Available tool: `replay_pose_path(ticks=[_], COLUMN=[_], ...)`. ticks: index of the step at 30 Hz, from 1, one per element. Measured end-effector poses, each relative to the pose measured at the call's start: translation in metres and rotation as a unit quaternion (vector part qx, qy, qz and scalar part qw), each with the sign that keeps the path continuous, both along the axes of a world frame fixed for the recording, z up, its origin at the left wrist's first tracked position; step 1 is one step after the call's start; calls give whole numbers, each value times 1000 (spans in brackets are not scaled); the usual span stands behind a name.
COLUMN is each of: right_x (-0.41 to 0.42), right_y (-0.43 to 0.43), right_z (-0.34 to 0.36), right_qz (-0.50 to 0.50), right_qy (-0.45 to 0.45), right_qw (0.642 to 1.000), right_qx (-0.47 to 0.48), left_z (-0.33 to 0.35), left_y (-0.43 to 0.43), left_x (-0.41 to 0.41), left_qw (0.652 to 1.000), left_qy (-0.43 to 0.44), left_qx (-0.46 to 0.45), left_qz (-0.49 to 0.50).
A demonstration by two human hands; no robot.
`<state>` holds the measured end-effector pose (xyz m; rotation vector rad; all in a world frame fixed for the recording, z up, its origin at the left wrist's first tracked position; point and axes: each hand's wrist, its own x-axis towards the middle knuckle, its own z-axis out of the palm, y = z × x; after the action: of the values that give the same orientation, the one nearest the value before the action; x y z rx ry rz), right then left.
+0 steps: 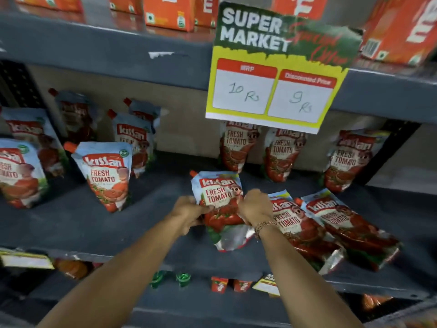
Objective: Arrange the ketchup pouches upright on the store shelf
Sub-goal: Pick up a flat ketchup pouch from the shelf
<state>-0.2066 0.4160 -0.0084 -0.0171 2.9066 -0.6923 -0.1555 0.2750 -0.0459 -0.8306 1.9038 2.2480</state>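
Observation:
Both my hands grip one red and white ketchup pouch (221, 204) above the grey shelf (94, 228). My left hand (189, 210) pinches its left edge and my right hand (256, 205) its right edge; the pouch is tilted, its silver bottom toward me. Two more pouches lie flat to the right, one (305, 230) beside my right wrist and another (350, 226) further right. Several pouches stand upright on the left, the nearest (106, 174) with an orange cap. Three upright pouches (281, 155) lean at the back right.
A yellow and green price sign (276, 74) hangs from the upper shelf edge, covering the tops of the back pouches. Orange cartons (168, 13) fill the shelf above. Small packs and green caps (183, 279) sit on the shelf below.

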Motion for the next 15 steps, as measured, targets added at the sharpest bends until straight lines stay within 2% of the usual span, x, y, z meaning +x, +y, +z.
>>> replay_pose_path(ticks=[3,6,8,11,13,15], right_x=[3,7,8,7,2,-3], right_y=[-6,-11,-13,-16,-15,-9], right_z=[0,-4,-13,-27,-28,-24], right_qz=[41,53,53,40,33,52], right_qy=[137,228,203,97,75,38], right_qw=[990,962,961,969,971,974], right_qx=[-11,-139,-183,-225,-227,-217], left_z=[16,31,28,6,-7,-6], left_y=[-14,-29,-32,-23,-11,12], left_x=[2,6,7,7,8,10], left_qw=[983,957,954,962,967,965], left_qy=[98,169,165,92,19,-36], left_qx=[-150,-227,-240,-242,-184,-78], left_qz=[47,64,72,90,174,248])
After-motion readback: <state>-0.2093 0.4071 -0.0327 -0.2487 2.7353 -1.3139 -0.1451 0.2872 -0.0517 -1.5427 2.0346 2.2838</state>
